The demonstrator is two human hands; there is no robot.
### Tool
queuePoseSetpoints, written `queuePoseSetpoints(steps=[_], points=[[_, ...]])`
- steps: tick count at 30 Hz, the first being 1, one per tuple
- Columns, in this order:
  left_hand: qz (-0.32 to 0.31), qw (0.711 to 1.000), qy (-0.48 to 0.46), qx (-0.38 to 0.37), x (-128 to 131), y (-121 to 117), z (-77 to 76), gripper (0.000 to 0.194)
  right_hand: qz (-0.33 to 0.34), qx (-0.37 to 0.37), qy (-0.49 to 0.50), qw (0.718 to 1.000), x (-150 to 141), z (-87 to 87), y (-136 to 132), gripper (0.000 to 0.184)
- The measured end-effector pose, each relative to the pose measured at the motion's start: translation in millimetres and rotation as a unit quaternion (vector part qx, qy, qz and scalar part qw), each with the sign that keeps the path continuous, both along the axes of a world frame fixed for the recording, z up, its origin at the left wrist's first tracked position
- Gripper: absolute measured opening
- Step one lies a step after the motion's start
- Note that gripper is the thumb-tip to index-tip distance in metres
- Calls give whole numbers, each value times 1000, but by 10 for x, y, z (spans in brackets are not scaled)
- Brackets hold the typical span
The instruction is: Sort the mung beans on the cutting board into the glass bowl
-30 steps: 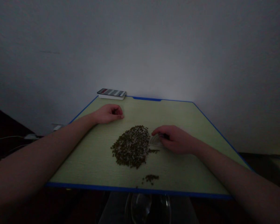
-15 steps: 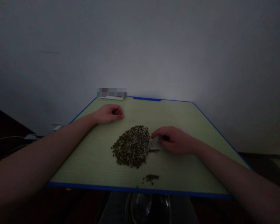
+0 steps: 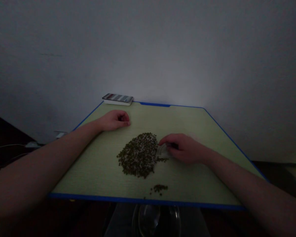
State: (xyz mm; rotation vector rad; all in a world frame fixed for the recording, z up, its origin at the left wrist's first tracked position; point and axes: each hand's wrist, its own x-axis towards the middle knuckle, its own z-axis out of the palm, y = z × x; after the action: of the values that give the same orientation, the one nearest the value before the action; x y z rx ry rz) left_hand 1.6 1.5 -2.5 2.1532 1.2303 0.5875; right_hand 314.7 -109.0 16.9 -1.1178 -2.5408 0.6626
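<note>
A heap of small greenish-brown seeds or beans mixed with pale grains lies on the light tabletop. My right hand is closed on a clear plastic protractor, gripped between thumb and fingers. Its left edge meets the heap's right side, with a few seeds beside its lower edge. Beyond the heap to the left, my left hand rests on the table, its fingers loosely curled and nothing visible in them. A small separate cluster of seeds sits near the front edge.
A phone lies on a white box at the back left corner. Blue trim edges the table, and a wall stands behind it. Below the front edge is a clear glass bowl. Cables run at the left.
Both hands, the protractor and the seeds hold almost the same places. The view has shifted very slightly.
</note>
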Motion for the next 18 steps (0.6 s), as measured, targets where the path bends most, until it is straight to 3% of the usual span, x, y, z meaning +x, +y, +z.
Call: queuePoseSetpoints(steps=[18], points=[[-1, 1000, 7, -1, 15, -19, 28, 27, 27, -15, 5, 1000, -3, 16, -18, 42]])
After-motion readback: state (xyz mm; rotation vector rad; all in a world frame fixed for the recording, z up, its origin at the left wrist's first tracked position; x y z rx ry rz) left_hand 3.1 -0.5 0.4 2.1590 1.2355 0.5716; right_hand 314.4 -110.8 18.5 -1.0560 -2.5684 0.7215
